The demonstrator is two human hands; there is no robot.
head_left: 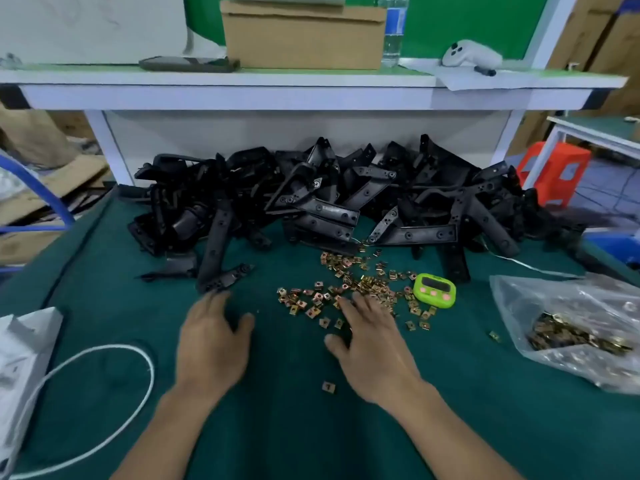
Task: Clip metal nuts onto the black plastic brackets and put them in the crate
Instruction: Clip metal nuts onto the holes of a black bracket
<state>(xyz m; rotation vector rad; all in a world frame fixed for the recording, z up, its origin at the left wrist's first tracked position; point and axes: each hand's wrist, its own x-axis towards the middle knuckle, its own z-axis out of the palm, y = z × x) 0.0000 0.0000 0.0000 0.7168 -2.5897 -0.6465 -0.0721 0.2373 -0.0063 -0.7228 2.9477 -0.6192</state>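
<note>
A big heap of black plastic brackets [329, 199] lies across the back of the green table [277, 427]. Several brass-coloured metal nuts [349, 289] are scattered in front of the heap. My left hand [211, 337] stretches forward with its fingers spread, the fingertips at the end of one long bracket [218, 258]. My right hand [370, 344] lies flat with straight fingers, its fingertips among the loose nuts. Neither hand holds anything. One single nut [328, 387] sits between my forearms. No crate is in view.
A clear plastic bag of more nuts [571, 330] lies at the right. A green timer [434, 290] sits beside the scattered nuts. A white cable [114, 351] and a white box [20, 358] are at the left. A shelf [277, 95] with a cardboard box [304, 36] overhangs the heap.
</note>
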